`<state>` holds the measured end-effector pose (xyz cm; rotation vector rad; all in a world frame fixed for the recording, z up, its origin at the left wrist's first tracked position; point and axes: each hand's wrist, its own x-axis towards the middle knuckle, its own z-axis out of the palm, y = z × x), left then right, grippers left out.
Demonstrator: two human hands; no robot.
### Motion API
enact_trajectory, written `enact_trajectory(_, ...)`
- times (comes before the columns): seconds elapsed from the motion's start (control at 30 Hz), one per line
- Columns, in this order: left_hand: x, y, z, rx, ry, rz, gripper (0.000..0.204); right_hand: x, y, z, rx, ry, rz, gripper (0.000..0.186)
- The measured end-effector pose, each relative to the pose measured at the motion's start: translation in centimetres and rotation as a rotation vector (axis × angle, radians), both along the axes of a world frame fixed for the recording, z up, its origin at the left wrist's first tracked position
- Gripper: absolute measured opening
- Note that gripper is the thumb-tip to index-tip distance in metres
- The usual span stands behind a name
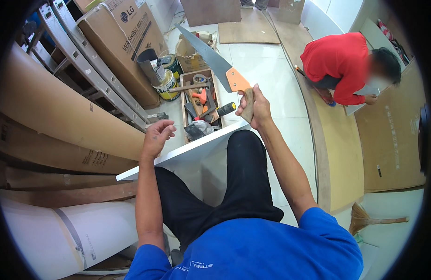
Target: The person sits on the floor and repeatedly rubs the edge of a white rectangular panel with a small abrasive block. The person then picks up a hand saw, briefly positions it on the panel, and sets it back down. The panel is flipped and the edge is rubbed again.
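Observation:
In my right hand (258, 107) is a handsaw (210, 56), gripped by its wooden handle. Its toothed grey blade slants up and to the left from an orange section beside the handle, clear of everything below. My left hand (155, 138) hovers over the left part of a white board (187, 148), its fingers loosely bent and apart, with nothing seen in them. The board runs slantwise in front of my knees, with its long white edge upward. Just beyond it stands a wooden toolbox (183, 108) holding a hammer (189, 87) and several other tools.
Paint cans (167, 86), a big cardboard box (124, 46) and a metal ladder (85, 65) crowd the left. Large cardboard sheets (61, 98) lean nearby. At right, a person in red (334, 60) crouches by a tan panel (339, 154); a broom (364, 218) lies below.

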<state>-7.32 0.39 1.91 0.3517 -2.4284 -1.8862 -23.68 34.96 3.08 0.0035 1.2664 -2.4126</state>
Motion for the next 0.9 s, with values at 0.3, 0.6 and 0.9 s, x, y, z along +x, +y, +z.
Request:
enact_trajectory(0.3, 1.4, 3.3, -3.7, -0.379, 0.074, -0.102, 0.025, -1.6, 0.2, -1.3, 0.144, 0.104, -0.074, 0.062)
enact_trajectory(0.6, 1.7, 4.3, -2.1, -0.557, -0.019, -0.186, 0.029, -5.2, -1.7, 0.7, 0.826, 0.536, -0.052, 0.041)
enact_trajectory(0.9, 2.0, 4.0, -1.1, -0.648, -0.03, -0.379, 0.04, -5.0, -7.9, -0.2, 1.418, 1.135, 0.306, 0.04)
